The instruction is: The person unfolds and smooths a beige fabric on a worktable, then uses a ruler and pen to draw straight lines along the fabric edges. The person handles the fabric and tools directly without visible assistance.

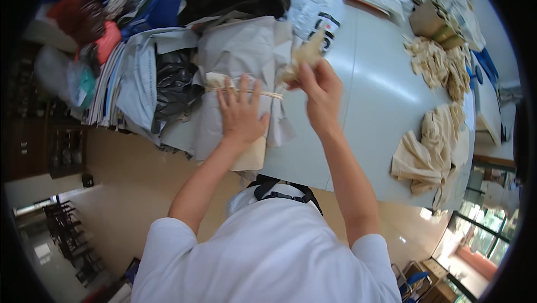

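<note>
My left hand (242, 114) lies flat, fingers spread, over a pale grey plastic wrapping sheet (247, 47). Under its fingertips runs a narrow cream cloth strip (216, 79) with thin cords (270, 94) that stick out to the right. Below the palm, a folded cream cloth (250, 158) shows at the near end of the wrapping. My right hand (322, 95) is raised to the right of the wrapping and pinches a small cream cloth piece (308, 53). That piece is blurred, so its exact shape cannot be told.
Black plastic (174, 80) and stacked flat bags (111, 85) stand on the left. A printed white plastic bag (312, 5) lies beyond my right hand. Crumpled cream cloths (432, 152) and a bunch of cloth strips (434, 62) rest along the right side of the table (369, 135).
</note>
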### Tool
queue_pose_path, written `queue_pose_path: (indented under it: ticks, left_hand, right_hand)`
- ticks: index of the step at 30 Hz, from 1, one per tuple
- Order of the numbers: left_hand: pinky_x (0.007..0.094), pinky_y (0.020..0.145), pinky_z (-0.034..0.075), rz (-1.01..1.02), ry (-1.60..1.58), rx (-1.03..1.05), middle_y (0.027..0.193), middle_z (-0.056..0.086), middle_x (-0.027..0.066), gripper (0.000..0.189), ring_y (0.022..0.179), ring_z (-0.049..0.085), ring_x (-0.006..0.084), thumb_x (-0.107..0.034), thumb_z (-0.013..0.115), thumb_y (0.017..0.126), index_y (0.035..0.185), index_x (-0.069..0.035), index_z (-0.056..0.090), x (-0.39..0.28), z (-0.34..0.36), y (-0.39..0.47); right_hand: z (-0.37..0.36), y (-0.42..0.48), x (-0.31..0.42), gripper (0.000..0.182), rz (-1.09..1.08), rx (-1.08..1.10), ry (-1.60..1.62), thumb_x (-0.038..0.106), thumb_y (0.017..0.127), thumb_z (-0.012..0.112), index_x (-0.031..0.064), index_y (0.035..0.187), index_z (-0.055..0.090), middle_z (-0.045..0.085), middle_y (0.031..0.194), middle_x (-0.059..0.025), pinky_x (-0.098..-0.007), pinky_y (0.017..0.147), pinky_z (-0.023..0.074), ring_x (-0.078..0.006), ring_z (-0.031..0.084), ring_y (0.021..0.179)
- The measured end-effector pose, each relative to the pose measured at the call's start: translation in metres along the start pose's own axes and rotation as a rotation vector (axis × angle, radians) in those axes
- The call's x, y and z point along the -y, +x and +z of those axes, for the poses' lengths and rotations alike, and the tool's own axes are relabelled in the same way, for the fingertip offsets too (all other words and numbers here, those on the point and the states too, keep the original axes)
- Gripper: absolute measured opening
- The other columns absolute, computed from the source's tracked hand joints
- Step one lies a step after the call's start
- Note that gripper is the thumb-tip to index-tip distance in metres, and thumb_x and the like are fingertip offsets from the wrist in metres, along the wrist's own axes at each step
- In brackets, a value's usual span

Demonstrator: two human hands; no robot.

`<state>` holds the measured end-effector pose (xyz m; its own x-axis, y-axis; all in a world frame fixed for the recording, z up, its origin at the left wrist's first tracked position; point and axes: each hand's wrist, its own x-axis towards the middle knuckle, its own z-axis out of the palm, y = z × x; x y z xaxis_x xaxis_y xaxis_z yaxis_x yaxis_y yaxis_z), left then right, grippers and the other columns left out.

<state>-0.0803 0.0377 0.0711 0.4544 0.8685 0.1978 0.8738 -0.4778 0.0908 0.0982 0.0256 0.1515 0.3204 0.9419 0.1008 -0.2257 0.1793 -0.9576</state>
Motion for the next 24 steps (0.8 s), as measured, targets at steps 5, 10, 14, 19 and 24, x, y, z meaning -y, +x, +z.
queue_pose_path:
  ticks: [5,10,14,19,24]
  left_hand:
    - [0.0669,0.111,0.015,-0.001,-0.040,0.000,0.150,0.033,0.0177,0.076,0.139,0.021,0.0514,-0.038,0.074,0.073,0.139,-0.011,0.047,0.006,-0.001,-0.004]
    - [0.0668,0.112,0.015,-0.023,-0.189,-0.132,0.146,0.038,0.0171,0.077,0.140,0.021,0.0479,-0.035,0.076,0.070,0.138,-0.011,0.048,0.018,0.011,0.006]
    - [0.0632,0.114,0.012,0.073,-0.136,-0.005,0.153,0.032,0.0174,0.085,0.143,0.022,0.0412,-0.035,0.075,0.071,0.147,-0.017,0.041,0.021,0.013,0.015]
    - [0.0629,0.110,0.022,0.130,-0.014,-0.145,0.152,0.034,0.0147,0.079,0.140,0.028,0.0409,-0.035,0.074,0.070,0.142,-0.015,0.048,0.036,0.036,0.006]
    - [0.0585,0.112,0.024,0.082,0.199,-0.149,0.152,0.032,0.0161,0.061,0.139,0.029,0.0418,-0.023,0.069,0.080,0.137,-0.010,0.052,-0.058,0.013,0.017]
  right_hand:
    - [0.118,0.076,-0.040,0.026,-0.255,0.261,-0.277,0.012,0.092,0.061,-0.0005,0.115,0.059,0.069,0.099,-0.0153,-0.0345,0.079,0.0546,-0.0239,0.070,0.084]
    - [0.078,0.026,-0.081,0.026,-0.270,0.355,-0.618,0.005,0.087,0.059,0.0011,0.113,0.063,0.070,0.099,-0.0164,-0.0363,0.077,0.0546,-0.0269,0.071,0.085]
    - [-0.049,-0.066,-0.080,0.018,0.048,0.082,-0.689,0.004,0.087,0.058,0.0024,0.101,0.068,0.070,0.089,-0.0148,-0.0349,0.070,0.0536,-0.0257,0.069,0.078]
    - [-0.227,-0.208,-0.074,0.017,0.350,-0.382,-0.902,0.007,0.087,0.058,0.0025,0.100,0.069,0.071,0.087,-0.0138,-0.0352,0.067,0.0532,-0.0267,0.068,0.072]
    - [-0.351,-0.346,-0.019,0.017,0.583,-0.994,-0.456,0.006,0.095,0.056,-0.0016,0.106,0.066,0.070,0.086,-0.0084,-0.0249,0.062,0.0529,-0.0113,0.064,0.071]
